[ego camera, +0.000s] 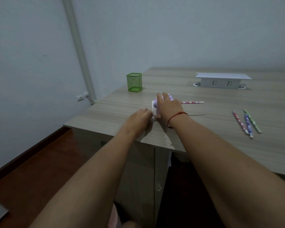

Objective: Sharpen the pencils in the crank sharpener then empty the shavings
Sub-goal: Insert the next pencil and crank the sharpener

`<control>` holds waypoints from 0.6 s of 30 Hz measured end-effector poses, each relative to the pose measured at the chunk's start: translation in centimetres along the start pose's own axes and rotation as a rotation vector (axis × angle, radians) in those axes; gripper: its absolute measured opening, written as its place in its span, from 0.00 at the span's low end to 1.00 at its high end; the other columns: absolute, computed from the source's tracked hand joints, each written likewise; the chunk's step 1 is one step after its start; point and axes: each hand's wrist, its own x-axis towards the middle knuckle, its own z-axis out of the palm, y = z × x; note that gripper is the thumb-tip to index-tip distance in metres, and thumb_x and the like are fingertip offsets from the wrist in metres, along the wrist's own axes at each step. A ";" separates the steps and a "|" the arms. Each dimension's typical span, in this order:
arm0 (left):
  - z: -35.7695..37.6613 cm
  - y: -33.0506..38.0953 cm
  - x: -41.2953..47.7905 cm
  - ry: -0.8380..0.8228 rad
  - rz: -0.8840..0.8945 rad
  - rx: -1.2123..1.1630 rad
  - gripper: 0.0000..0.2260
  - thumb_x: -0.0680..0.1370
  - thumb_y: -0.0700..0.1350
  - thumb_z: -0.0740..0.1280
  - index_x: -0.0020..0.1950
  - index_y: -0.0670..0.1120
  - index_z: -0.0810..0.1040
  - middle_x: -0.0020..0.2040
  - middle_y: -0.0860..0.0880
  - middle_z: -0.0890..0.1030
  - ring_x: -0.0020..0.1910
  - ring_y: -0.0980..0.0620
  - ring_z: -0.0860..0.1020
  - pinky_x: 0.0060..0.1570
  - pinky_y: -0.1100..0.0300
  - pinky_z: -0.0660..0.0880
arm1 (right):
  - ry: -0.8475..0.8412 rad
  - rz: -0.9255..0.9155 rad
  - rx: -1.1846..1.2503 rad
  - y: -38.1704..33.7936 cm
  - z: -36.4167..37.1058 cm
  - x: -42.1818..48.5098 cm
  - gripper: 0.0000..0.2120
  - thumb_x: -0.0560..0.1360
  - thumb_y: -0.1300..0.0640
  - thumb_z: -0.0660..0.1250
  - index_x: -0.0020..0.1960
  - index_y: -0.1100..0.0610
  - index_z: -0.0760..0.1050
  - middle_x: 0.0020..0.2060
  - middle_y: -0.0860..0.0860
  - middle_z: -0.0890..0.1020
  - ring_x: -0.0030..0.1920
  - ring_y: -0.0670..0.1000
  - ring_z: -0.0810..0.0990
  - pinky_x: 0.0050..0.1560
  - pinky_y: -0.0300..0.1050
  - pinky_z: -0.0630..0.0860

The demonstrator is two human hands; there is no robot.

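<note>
A person's two bare arms reach forward over the near edge of a pale wood-grain surface (pixel 204 137). The right hand (pixel 167 105) lies over the top of a small purple sharpener (pixel 155 103), fingers curled over its far side and thumb down its near side, gripping it. A red string bracelet (pixel 176 116) circles that wrist. The left hand (pixel 141 115) sits just left of the sharpener, its fingers bunched together on the white crank (pixel 153 111) at the sharpener's left end, holding it; the fingertips themselves are blurred.

The sharpener stands close to the surface's left edge and not far from its near edge. A pink patterned pencil (pixel 192 102) sticks out of the sharpener's right side, level and pointing right, raised above the surface with its shadow below.

Well to the right, three more pencils (pixel 247 123) lie side by side near the near edge: pink, blue and green. A green mesh pencil cup (pixel 134 82) stands upright beyond the sharpener, near the far left corner. A white socket box (pixel 220 81) sits at the far right.

Bare wood lies between the sharpener and the three pencils, and between the sharpener and the cup. Left of the surface, a dark red floor (pixel 31 170) runs to a pale wall with a white pipe (pixel 77 46).
</note>
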 end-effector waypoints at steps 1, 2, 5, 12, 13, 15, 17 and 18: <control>0.0 0.0 0.4 -0.031 -0.024 -0.011 0.06 0.77 0.41 0.64 0.53 0.44 0.77 0.53 0.45 0.77 0.52 0.48 0.76 0.48 0.60 0.69 | -0.002 -0.006 0.000 0.0 0.0 0.0 0.36 0.70 0.48 0.72 0.72 0.55 0.59 0.71 0.55 0.65 0.71 0.59 0.67 0.65 0.61 0.68; -0.1 -0.1 0.8 -0.068 -0.048 -0.015 0.06 0.77 0.41 0.64 0.53 0.44 0.77 0.53 0.45 0.77 0.52 0.48 0.76 0.49 0.59 0.69 | -0.006 -0.011 -0.001 0.0 0.1 0.0 0.37 0.69 0.48 0.72 0.72 0.54 0.59 0.71 0.55 0.65 0.71 0.60 0.67 0.65 0.62 0.67; -0.3 -0.2 2.2 -0.173 -0.138 -0.020 0.08 0.78 0.39 0.62 0.53 0.43 0.79 0.52 0.44 0.79 0.50 0.46 0.78 0.49 0.57 0.72 | -0.011 -0.022 0.001 0.1 0.3 0.1 0.37 0.68 0.48 0.73 0.71 0.54 0.60 0.71 0.55 0.65 0.70 0.62 0.67 0.65 0.64 0.66; 0.3 -1.3 4.8 -0.158 -0.168 0.009 0.06 0.76 0.41 0.64 0.52 0.42 0.76 0.49 0.42 0.80 0.46 0.43 0.79 0.47 0.51 0.77 | -0.013 -0.024 0.034 0.6 -0.3 -0.5 0.36 0.70 0.51 0.73 0.72 0.54 0.60 0.70 0.54 0.66 0.62 0.62 0.75 0.66 0.64 0.65; 0.2 -1.3 5.3 -0.134 -0.152 0.032 0.06 0.77 0.41 0.63 0.52 0.41 0.75 0.48 0.41 0.80 0.46 0.41 0.78 0.44 0.52 0.74 | -0.016 -0.030 0.044 0.7 -0.4 -0.6 0.35 0.70 0.51 0.72 0.72 0.54 0.60 0.70 0.54 0.66 0.61 0.62 0.75 0.66 0.64 0.65; -0.3 -1.6 6.4 -0.089 -0.132 0.074 0.06 0.78 0.38 0.60 0.52 0.40 0.74 0.49 0.39 0.79 0.48 0.38 0.77 0.41 0.52 0.69 | -0.020 -0.032 0.062 0.9 -0.5 -0.6 0.34 0.70 0.51 0.71 0.72 0.54 0.59 0.70 0.53 0.66 0.61 0.62 0.76 0.66 0.63 0.66; -0.8 -2.1 7.4 -0.041 -0.112 0.059 0.09 0.81 0.41 0.57 0.52 0.40 0.75 0.50 0.38 0.79 0.50 0.38 0.77 0.42 0.51 0.69 | -0.032 -0.031 0.060 1.2 -0.7 -0.6 0.36 0.70 0.50 0.71 0.72 0.53 0.58 0.69 0.53 0.66 0.59 0.62 0.76 0.64 0.62 0.68; -1.0 -2.3 7.7 -0.019 -0.102 0.038 0.10 0.82 0.43 0.56 0.52 0.40 0.75 0.50 0.38 0.79 0.50 0.38 0.77 0.43 0.51 0.70 | -0.035 -0.035 0.043 1.2 -0.8 -0.6 0.37 0.70 0.48 0.72 0.73 0.53 0.58 0.69 0.54 0.66 0.59 0.62 0.77 0.62 0.61 0.70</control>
